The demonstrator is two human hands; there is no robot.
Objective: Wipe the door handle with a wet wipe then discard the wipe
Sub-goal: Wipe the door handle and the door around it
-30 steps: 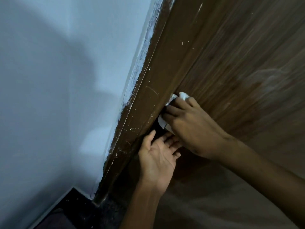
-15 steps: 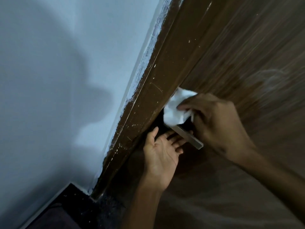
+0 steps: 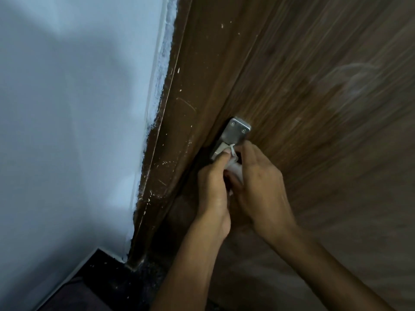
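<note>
**Wet wipe held at the door handle with both my hands**

The wet wipe (image 3: 234, 169) is a small white crumpled piece, and it sits between my two hands, directly below the metal door handle (image 3: 233, 136). Its top corner touches the lower part of the handle plate. Only a little of the wipe shows, the rest is hidden by my fingers.

My left hand (image 3: 213, 191) comes from below, and its grip is closed on the wipe: the thumb presses the wipe against the handle. My right hand (image 3: 261, 187) comes from the right side, its fingers are curled together around the other side of the wipe and they reach up to the handle. So both grips are clamped on the same wipe, and the two hands touch each other.

The handle plate is silver, with two screws visible at its top, and it is fixed on the brown wooden door (image 3: 325, 86) close to its left edge. Just beside this edge runs the darker door frame (image 3: 179, 142), which has small white paint marks. Left of the frame is the pale blue wall (image 3: 67, 131). At the bottom left, the dark floor (image 3: 107, 277) is visible.
</note>
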